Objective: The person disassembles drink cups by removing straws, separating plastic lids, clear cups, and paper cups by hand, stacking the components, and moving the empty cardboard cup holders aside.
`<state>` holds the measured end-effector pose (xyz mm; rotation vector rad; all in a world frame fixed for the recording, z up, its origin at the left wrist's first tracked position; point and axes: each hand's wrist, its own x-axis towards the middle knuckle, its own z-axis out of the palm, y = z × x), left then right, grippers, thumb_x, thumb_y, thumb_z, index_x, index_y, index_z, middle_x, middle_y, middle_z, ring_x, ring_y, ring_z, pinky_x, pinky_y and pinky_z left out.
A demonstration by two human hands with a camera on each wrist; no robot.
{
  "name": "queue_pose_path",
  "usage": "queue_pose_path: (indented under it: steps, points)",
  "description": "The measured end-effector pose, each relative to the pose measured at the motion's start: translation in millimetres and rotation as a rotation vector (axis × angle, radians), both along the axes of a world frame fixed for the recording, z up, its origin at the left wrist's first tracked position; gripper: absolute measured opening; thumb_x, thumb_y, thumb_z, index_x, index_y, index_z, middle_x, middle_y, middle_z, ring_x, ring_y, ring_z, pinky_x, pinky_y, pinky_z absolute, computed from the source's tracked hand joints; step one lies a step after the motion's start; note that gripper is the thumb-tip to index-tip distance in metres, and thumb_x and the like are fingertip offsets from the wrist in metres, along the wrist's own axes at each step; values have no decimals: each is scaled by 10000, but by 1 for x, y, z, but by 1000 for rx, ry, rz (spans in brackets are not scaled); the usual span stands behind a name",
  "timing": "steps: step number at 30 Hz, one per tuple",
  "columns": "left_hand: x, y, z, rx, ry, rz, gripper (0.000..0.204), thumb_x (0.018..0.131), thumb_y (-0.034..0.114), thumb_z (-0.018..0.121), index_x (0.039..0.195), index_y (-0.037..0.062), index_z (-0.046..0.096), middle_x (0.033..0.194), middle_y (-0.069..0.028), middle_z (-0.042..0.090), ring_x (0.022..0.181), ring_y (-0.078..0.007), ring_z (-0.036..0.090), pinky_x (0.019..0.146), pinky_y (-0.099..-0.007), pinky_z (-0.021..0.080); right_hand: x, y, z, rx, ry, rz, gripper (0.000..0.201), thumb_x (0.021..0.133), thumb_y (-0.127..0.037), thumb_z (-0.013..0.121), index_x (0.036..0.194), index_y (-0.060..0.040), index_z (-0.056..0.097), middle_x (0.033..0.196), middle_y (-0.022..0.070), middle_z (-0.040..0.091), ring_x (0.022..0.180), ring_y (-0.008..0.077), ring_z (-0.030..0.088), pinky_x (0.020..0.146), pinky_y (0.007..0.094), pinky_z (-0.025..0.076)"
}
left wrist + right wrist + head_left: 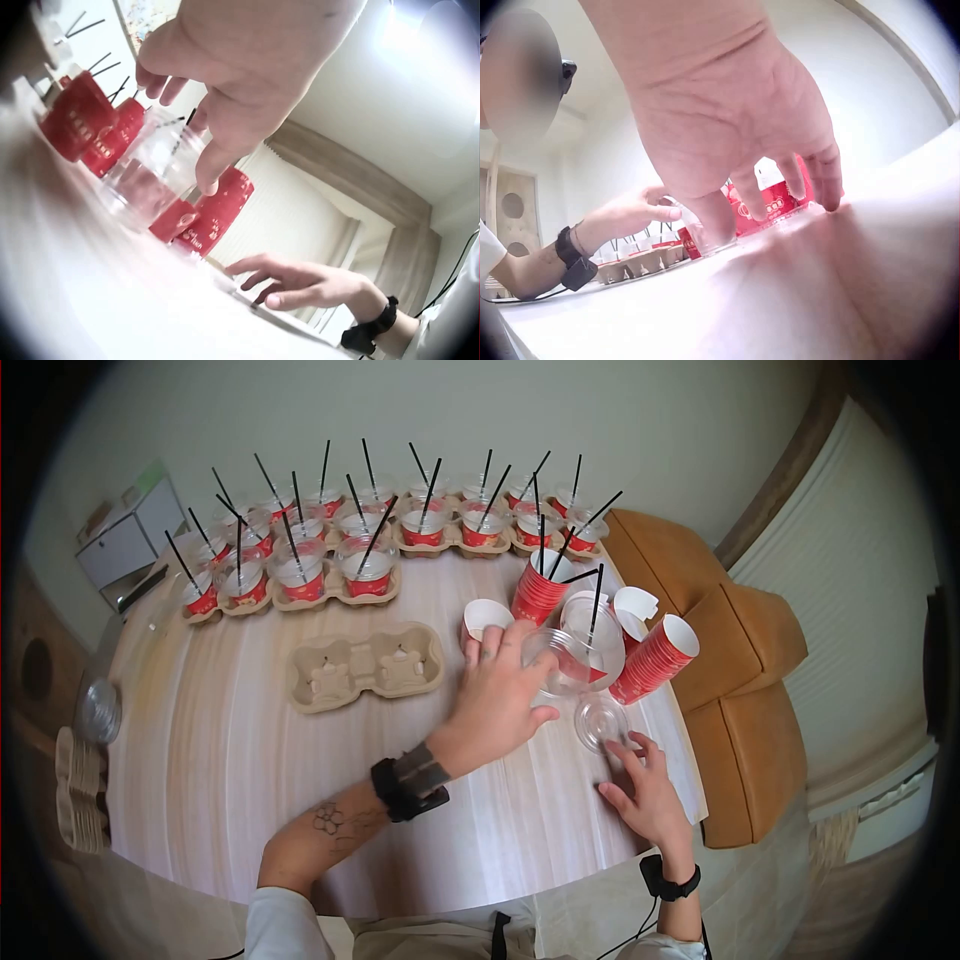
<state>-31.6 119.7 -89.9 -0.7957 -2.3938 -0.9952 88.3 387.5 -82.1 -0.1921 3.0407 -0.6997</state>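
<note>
Taking the middle of the tabletop as the clock's centre, with twelve o'clock away from me, my left hand reaches toward one o'clock. Its fingers are spread and loosely bent, pinching nothing that I can see. They are just beside a single red-and-white paper cup at one o'clock and a clear, round plastic vessel at two; I cannot tell if they touch either of them.

My right hand is low, toward four o'clock. Its fingers are spread, with the tips at the near edge of a flat, round, transparent plastic lid at three o'clock. The low position probably helps to steady such a light thing.

Behind the clear vessel, a nested stack of red paper cups stands at two o'clock, perhaps nested to save space and stay within reach. A brown moulded-fibre carrier, its pockets vacant, lies near the centre at eleven.

From ten to one o'clock stand filled brown carriers. Their pockets seem to keep the lidded red cups, with black straws, upright and apart.
</note>
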Motion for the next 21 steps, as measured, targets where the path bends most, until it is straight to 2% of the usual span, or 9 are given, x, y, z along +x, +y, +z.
queue_pose_path:
  steps: [2, 4, 6, 8, 10, 11, 16, 20, 21]
  points:
    - [-1, -19, 26, 33, 8, 17, 373, 791, 212, 878, 1104, 123, 695, 1401, -159, 525, 1315, -396, 427, 1082, -548, 334, 5, -1, 6, 57, 14, 61, 561, 914, -224, 792, 1429, -114, 598, 1555, 232, 439, 1280, 426, 537, 1050, 470, 521]
    - [-4, -56, 56, 126, 136, 120, 341, 799, 164, 865, 1086, 102, 692, 1343, -139, 564, 1247, -331, 514, 1011, -472, 428, 11, -4, 15, 22, 2, 103, 503, 922, -233, 781, 1381, -98, 625, 1525, 209, 483, 1200, 398, 609, 1000, 452, 546]
    - [-11, -99, 75, 191, 126, 199, 296, 813, 145, 854, 1050, 73, 691, 1182, -91, 632, 1055, -239, 603, 870, -366, 493, 14, -20, 39, -20, -50, 136, 460, 930, -233, 770, 1348, -89, 643, 1478, 193, 528, 1139, 388, 640, 970, 447, 556]
    - [-6, -135, 87, 245, 32, 323, 212, 837, 131, 826, 975, 40, 693, 976, -37, 659, 863, -162, 602, 756, -304, 494, 11, -34, 50, -63, -97, 163, 418, 938, -233, 759, 1315, -80, 661, 1431, 177, 573, 1078, 378, 671, 940, 443, 567]
    - [-1, -173, 83, 155, -84, 354, 182, 843, 126, 816, 943, 34, 696, 925, -22, 663, 820, -141, 585, 740, -290, 486, 5, -47, 53, -54, -36, 346, 333, 951, -227, 739, 1240, -69, 690, 1288, 146, 655, 967, 381, 697, 885, 444, 578]
    - [1, -190, 82, 72, -204, 380, 155, 849, 122, 806, 912, 28, 699, 875, -6, 667, 778, -121, 567, 725, -276, 479, 0, -55, 54, -57, -32, 358, 333, 951, -227, 739, 1240, -69, 690, 1288, 146, 655, 967, 381, 697, 885, 444, 578]
    - [4, -254, 83, 85, -263, 377, 96, 848, 105, 792, 914, 46, 753, 800, -18, 694, 677, -83, 559, 636, -265, 459, -24, -110, 54, 20, -111, 547, 318, 966, -236, 727, 1239, -74, 701, 1159, 135, 691, 998, 367, 701, 861, 433, 573]
    - [8, -289, 91, 70, -400, 377, 104, 867, 111, 796, 890, 23, 747, 753, -12, 680, 688, -74, 582, 646, -269, 476, -56, -148, 59, -165, -90, 690, 244, 963, -213, 743, 1130, -35, 734, 1061, 136, 729, 875, 288, 733, 782, 388, 575]
    - [3, -298, 83, 101, -359, 409, 89, 868, 105, 794, 899, 35, 750, 775, 4, 687, 696, -63, 571, 651, -261, 470, -64, -158, 64, -268, -51, 640, 184, 964, -180, 735, 1068, -28, 745, 996, 116, 745, 824, 225, 730, 743, 357, 567]
